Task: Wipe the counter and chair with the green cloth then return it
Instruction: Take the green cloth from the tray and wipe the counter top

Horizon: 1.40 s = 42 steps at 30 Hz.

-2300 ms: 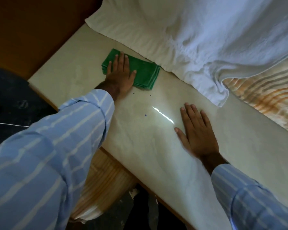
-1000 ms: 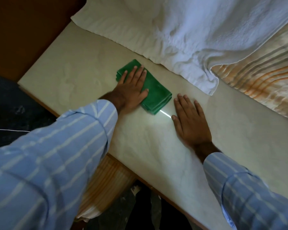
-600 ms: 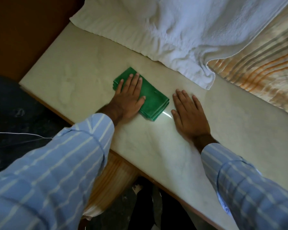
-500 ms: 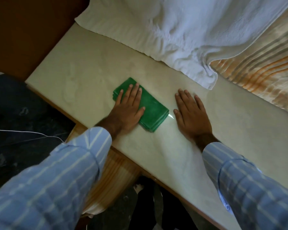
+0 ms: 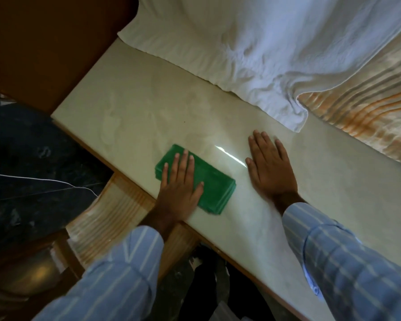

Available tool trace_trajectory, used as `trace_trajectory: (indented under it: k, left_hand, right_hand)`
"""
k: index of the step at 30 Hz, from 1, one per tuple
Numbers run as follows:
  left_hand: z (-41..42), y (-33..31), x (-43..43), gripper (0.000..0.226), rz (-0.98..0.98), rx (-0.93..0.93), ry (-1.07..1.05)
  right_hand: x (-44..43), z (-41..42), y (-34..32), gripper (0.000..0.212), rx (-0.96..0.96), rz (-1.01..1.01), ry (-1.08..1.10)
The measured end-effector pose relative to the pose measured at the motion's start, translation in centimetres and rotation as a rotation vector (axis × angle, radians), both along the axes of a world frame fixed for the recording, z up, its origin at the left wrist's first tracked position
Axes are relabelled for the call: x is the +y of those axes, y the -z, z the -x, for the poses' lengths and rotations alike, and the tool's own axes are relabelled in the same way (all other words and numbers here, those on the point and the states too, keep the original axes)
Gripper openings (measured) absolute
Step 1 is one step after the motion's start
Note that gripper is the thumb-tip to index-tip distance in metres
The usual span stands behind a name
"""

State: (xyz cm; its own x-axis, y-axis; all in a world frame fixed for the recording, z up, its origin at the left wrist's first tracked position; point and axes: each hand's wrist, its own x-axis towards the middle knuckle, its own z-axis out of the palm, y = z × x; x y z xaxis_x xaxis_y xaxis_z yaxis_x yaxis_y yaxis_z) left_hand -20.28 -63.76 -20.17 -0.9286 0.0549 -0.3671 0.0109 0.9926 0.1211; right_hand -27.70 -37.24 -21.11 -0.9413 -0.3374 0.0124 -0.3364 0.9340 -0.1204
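Note:
A folded green cloth lies on the pale marble counter, close to its near edge. My left hand presses flat on the cloth's left half, fingers spread and pointing away from me. To the right, my right hand rests palm down on the bare counter, holding nothing, a hand's width from the cloth. A striped wooden chair shows just below the counter's near edge, under my left wrist.
A rumpled white towel covers the counter's far side. A striped orange and tan surface lies at the right beyond it. Brown wood fills the upper left, a dark floor with a thin white cord the left.
My left hand has slid the green cloth from the far side by the towel toward the counter's near edge. My right hand has stayed flat on the counter.

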Motion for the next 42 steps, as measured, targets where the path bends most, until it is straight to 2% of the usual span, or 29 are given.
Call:
trace_trajectory:
  k: [4, 12, 17, 23, 33, 38, 42]
  left_hand:
    - [6.0, -0.2, -0.4, 0.079, -0.016, 0.010, -0.093]
    - [19.8, -1.1, -2.2, 0.077, 0.006, -0.064, -0.144]
    - [22.4, -0.9, -2.2, 0.078, 0.050, -0.064, -0.154]
    - [18.6, -0.8, -0.2, 0.079, 0.048, -0.002, -0.124]
    - [4.0, -0.8, 2.0, 0.079, 0.034, 0.108, 0.164]
    - [-2.4, -1.4, 0.0, 0.078, 0.030, 0.052, 0.435]
    - [-4.5, -1.4, -0.5, 0.079, 0.009, 0.026, 0.435]
  right_hand:
    - [0.1, 0.0, 0.1, 0.060, 0.021, -0.010, -0.005]
    - [0.2, 0.1, 0.7, 0.060, 0.049, 0.001, 0.001]
    - [0.2, 0.1, 0.9, 0.061, 0.041, 0.004, -0.001]
    - [0.0, -0.1, 0.6, 0.060, 0.032, 0.010, 0.009]
    - [-0.1, -0.3, -0.5, 0.059, -0.021, 0.015, 0.005]
    - [-0.3, -0.5, -1.2, 0.059, -0.073, 0.010, 0.018]
    - [-0.5, -0.6, -1.6, 0.060, -0.079, 0.009, 0.014]
